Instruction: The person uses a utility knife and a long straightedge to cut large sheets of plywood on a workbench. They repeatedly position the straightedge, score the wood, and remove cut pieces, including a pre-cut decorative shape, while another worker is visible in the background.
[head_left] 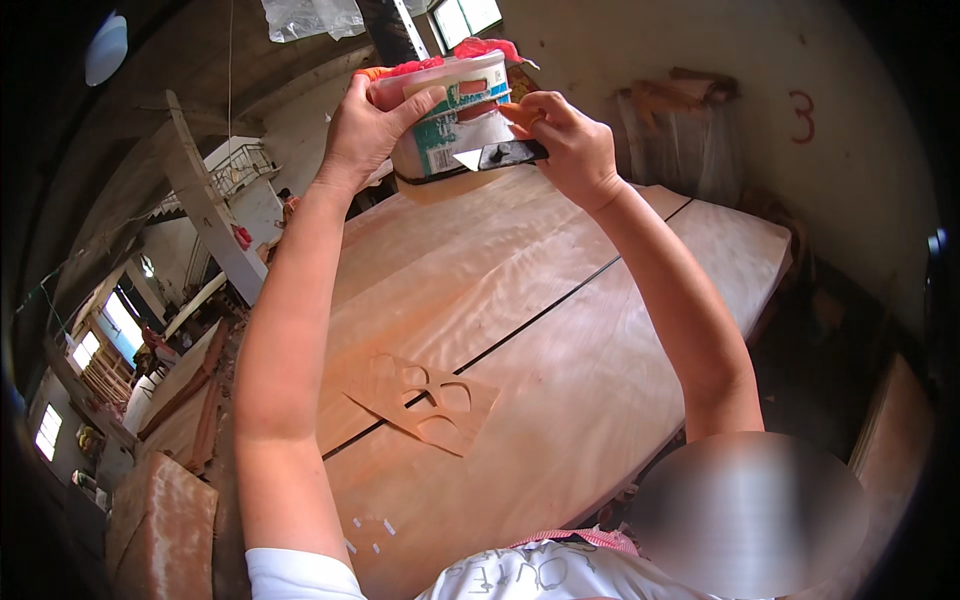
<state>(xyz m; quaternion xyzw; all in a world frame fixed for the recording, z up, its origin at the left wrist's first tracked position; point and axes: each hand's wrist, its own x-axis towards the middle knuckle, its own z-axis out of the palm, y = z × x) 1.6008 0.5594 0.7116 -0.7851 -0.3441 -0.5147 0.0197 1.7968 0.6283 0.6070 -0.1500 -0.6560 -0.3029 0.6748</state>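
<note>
A white and green plastic tub (430, 145) is raised in front of me at the top of the view. My left hand (365, 135) grips its left side, thumb across the front. My right hand (570, 145) is closed at the tub's right side, holding a black-handled knife (515, 153) with a short pale pointed blade. Its fingertips also meet a small orange-brown piece (522, 115) against the tub; whether they pinch it, I cannot tell. Red plastic (490, 48) shows at the tub's rim. The tub's contents are hidden.
Below my arms spreads a wide pale wood sheet (560, 350), crossed by a dark straight line. A thin veneer piece with cut-out holes (470, 405) lies on it, with small white bits (377, 547) nearer me. Wood sheets (165, 530) lean at the left.
</note>
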